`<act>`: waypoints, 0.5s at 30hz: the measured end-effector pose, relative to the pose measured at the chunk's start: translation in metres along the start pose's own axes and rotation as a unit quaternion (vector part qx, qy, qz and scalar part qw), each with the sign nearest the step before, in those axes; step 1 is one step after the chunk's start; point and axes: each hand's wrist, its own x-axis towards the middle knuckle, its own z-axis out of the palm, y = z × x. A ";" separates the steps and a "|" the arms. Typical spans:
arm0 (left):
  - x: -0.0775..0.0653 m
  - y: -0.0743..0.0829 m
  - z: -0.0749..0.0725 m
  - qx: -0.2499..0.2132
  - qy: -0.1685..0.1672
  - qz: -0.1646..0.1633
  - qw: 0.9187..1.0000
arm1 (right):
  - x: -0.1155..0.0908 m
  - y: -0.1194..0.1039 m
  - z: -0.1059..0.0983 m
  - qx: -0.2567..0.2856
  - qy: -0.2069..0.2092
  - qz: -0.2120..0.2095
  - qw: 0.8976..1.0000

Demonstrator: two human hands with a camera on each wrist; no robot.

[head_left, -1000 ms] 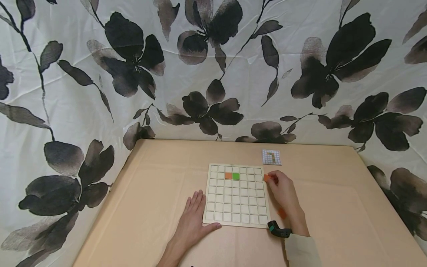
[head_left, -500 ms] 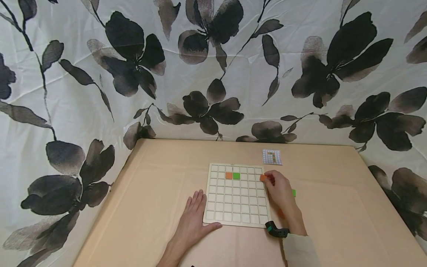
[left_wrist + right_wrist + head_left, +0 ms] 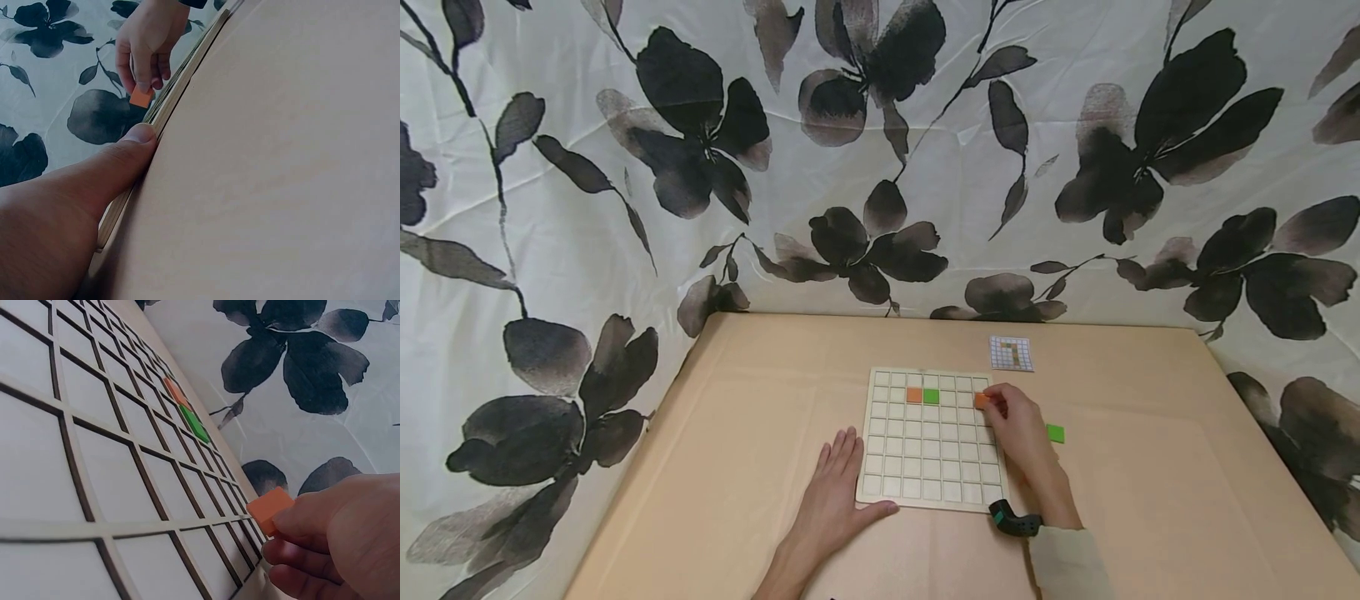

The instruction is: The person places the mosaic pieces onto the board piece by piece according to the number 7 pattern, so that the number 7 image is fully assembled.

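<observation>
A pale grid board [image 3: 931, 450] of square cells lies on the table, with an orange tile [image 3: 913, 395] and a green tile [image 3: 931, 397] side by side in its second row from the far edge. My right hand [image 3: 1018, 425] pinches another orange tile [image 3: 270, 509] between thumb and finger, over the board's right edge near the far corner. My left hand [image 3: 835, 487] lies with straight fingers along the board's left side. Its thumb [image 3: 140, 134] rests at the board's near edge.
A small card with a printed coloured grid [image 3: 1011, 353] lies beyond the board's far right corner. A loose green tile [image 3: 1056, 433] lies right of my right hand. Floral cloth [image 3: 850, 167] hangs behind the table [image 3: 760, 375].
My right hand has moved left with its orange tile, from beside the board to over its right edge. The loose green tile has come into view. The left hand has stayed put.
</observation>
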 end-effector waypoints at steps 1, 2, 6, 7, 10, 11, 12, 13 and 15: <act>0.000 0.000 0.000 0.001 0.002 0.001 1.000 | 0.000 -0.001 0.001 0.002 -0.001 -0.002 1.000; -0.001 -0.001 0.000 0.003 0.004 0.003 1.000 | 0.000 -0.001 0.002 0.003 -0.002 -0.003 1.000; -0.002 -0.002 -0.001 0.003 0.002 0.001 1.000 | 0.000 -0.002 0.007 0.007 0.001 -0.010 1.000; -0.002 -0.002 -0.001 0.003 -0.001 0.000 1.000 | 0.000 -0.002 0.008 0.006 0.003 -0.012 1.000; -0.002 -0.002 -0.001 0.000 -0.008 -0.003 1.000 | 0.000 -0.002 0.012 0.002 0.009 -0.019 1.000; -0.002 -0.002 -0.002 -0.001 -0.009 -0.004 1.000 | 0.000 -0.002 0.013 0.001 0.010 -0.021 1.000; -0.002 -0.002 -0.002 -0.002 -0.009 -0.004 1.000 | -0.001 -0.002 0.013 0.001 0.012 -0.024 1.000; -0.002 -0.003 -0.001 -0.001 -0.007 -0.002 1.000 | -0.001 -0.003 0.014 0.000 0.013 -0.026 1.000; -0.003 -0.003 -0.001 -0.001 -0.001 0.002 1.000 | -0.002 -0.005 0.015 0.000 0.014 -0.028 1.000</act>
